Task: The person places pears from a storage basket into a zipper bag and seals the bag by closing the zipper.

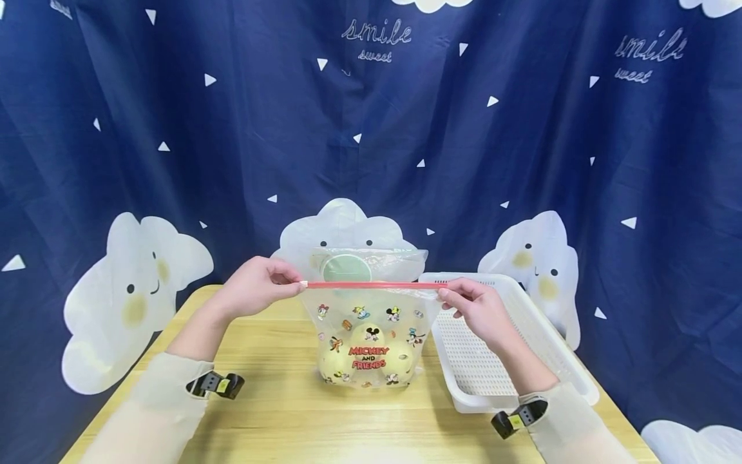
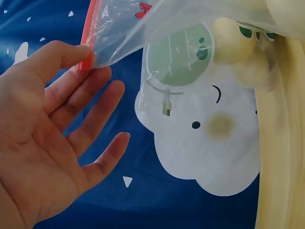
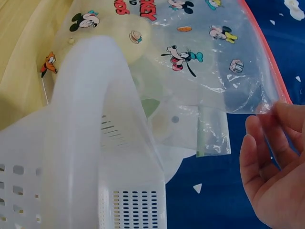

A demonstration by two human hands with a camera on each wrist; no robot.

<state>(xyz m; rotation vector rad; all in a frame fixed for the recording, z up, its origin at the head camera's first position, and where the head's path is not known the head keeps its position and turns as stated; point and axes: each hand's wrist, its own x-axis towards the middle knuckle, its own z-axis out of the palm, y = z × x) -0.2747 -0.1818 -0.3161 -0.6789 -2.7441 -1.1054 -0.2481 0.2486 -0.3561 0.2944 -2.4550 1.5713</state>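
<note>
A clear zip bag printed with cartoon characters stands upright on the table, with several pale yellow round things inside. Along its top runs a red zip strip. At the strip's left end, my left hand pinches it beside a small white slider; the other fingers are spread loosely in the left wrist view. My right hand pinches the right top corner between thumb and finger. Another clear plastic piece with a green round patch shows behind the strip; where it joins is unclear.
A white perforated basket stands right of the bag, under my right forearm. The wooden table reaches back to a dark blue curtain with clouds and triangles. Each wrist wears a small black camera.
</note>
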